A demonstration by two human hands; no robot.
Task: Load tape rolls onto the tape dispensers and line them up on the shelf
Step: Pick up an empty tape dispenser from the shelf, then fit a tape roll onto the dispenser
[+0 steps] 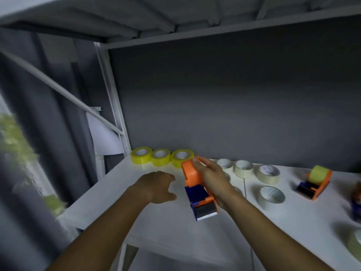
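Head view: right hand (212, 178) grips orange dispenser (195, 182) above shelf (156, 222).

On the shelf (121, 192), three tape rolls (160, 157) stand in a row at the back — just beyond the fingers of the left hand (158, 186). The right hand (213, 178) holds a dispenser (197, 184) right of those fingers. More rolls (267, 174) lie beyond and right of the right hand's fingers — a loaded dispenser (315, 181) further right.
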